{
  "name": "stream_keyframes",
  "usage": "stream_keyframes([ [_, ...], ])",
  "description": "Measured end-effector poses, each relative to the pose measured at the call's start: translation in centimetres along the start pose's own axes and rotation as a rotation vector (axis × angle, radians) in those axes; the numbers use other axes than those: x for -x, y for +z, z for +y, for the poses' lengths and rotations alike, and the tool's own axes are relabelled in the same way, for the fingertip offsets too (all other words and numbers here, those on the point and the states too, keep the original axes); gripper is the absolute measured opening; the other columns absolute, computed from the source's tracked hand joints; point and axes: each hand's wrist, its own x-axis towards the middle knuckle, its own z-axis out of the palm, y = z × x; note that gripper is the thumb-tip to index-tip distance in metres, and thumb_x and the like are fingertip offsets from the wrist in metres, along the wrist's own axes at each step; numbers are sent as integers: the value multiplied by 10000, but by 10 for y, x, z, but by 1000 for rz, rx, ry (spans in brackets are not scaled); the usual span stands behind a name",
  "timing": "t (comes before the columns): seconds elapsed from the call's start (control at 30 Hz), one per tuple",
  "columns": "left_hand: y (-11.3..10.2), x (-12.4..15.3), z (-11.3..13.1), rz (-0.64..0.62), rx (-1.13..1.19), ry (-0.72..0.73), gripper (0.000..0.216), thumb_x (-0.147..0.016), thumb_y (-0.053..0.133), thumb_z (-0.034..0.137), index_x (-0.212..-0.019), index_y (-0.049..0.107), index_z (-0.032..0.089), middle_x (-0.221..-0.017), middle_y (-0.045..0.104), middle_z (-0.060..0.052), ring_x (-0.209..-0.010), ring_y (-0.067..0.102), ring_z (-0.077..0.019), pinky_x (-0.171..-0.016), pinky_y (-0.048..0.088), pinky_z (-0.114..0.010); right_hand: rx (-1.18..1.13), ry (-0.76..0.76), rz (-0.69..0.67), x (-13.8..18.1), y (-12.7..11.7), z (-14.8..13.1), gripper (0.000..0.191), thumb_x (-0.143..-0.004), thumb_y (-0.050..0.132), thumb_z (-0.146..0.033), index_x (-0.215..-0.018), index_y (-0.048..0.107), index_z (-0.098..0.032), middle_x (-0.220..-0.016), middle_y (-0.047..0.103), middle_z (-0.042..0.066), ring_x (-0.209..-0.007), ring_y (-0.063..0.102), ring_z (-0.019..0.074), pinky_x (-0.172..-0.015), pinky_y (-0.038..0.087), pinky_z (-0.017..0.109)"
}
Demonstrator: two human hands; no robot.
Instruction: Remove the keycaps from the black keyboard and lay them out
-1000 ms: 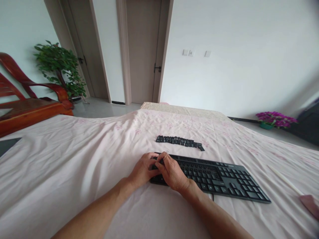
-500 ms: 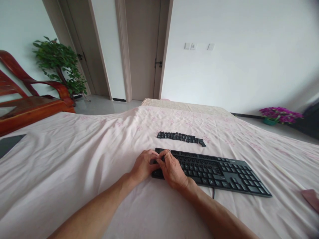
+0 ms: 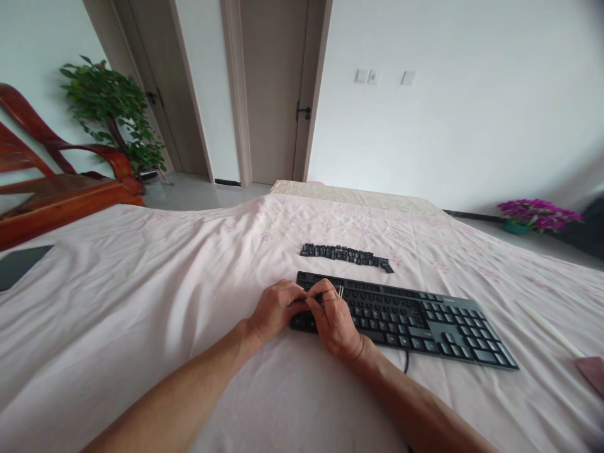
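Observation:
A black keyboard [image 3: 443, 330] lies on the pink-white cloth, with several keycaps gone from its upper rows. Over its left end, my left hand [image 3: 276, 308] is closed in a pinch, fingertips meeting those of the other hand. What those fingertips hold is hidden, perhaps something small and dark. My right hand [image 3: 336, 321] is closed too, and a thin wire tool [image 3: 339, 291] sticks out past its knuckles above the keys. Behind the keyboard, loose black keycaps [image 3: 344, 253] sit in a crooked band.
A dark flat object [image 3: 21, 267] rests at the cloth's left edge. To the right lie a pale thin stick [image 3: 547, 326] and a pink object [image 3: 592, 372]. The keyboard's cable [image 3: 406, 362] runs toward me. A wooden chair [image 3: 108, 182] stands at left.
My fingertips have shifted slightly along the keyboard's left end, and the right hand has turned so more of the wire tool shows. The whole view has moved a little.

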Motion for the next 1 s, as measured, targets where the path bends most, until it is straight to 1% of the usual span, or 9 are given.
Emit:
stream_keyframes([
  [0.1,0,1,0,4,8,-1,212,-828,594,407,-832,686,216,-821,655,-15,-801,580,-168,-755,432,-272,12,-32,-8,0,1,1,74,-927,395,-177,-918,455,-220,-856,514,43,-785,516,176,-718,438,311],
  [0.27,-2,1,-2,-28,-24,-24,203,-833,585,394,-840,682,216,-793,624,-10,-784,568,-158,-708,420,-249,79,-173,-49,-1,3,4,84,-937,379,-179,-884,422,-227,-819,491,39,-738,486,175,-654,437,311],
  [0.43,-2,3,-2,-33,-63,-21,217,-847,564,393,-891,681,215,-810,622,-10,-774,572,-153,-683,418,-240,119,-173,-56,-2,3,3,78,-936,377,-184,-893,432,-220,-822,501,50,-728,497,173,-642,456,315],
  [0.57,-2,4,0,-32,-45,-26,202,-854,560,373,-904,678,217,-870,644,-12,-801,586,-150,-723,437,-240,127,-193,-54,-1,3,1,72,-931,398,-201,-885,452,-213,-820,523,53,-739,509,174,-651,457,314],
  [0.67,-2,4,2,-10,8,-19,221,-852,561,387,-909,680,210,-902,659,-20,-837,596,-160,-767,455,-263,89,-112,-8,-1,3,2,89,-937,396,-216,-887,468,-204,-824,526,45,-739,520,164,-667,447,303],
  [0.73,-2,3,2,6,28,-13,226,-840,582,388,-926,686,208,-904,668,-29,-848,603,-173,-776,464,-284,56,30,48,-1,3,5,104,-943,401,-245,-889,477,-199,-812,542,35,-731,538,158,-682,443,299],
  [0.83,-2,2,0,-2,35,-5,229,-812,627,357,-972,693,207,-918,680,-39,-860,616,-191,-781,473,-304,7,245,124,-2,2,9,138,-945,417,-304,-886,482,-198,-714,556,3,-662,553,152,-660,440,290],
  [0.9,-2,1,-1,-5,41,-15,232,-807,634,333,-997,689,211,-939,683,-39,-878,620,-198,-788,478,-309,-3,283,117,-4,1,11,153,-939,430,-325,-875,487,-197,-699,562,-1,-666,561,155,-663,438,288],
  [1.0,-2,2,-3,-2,72,-31,241,-807,632,292,-1034,673,222,-975,682,-34,-906,623,-198,-810,484,-308,-16,266,58,-6,0,10,163,-932,445,-330,-857,498,-196,-754,579,14,-725,571,162,-693,436,286],
])
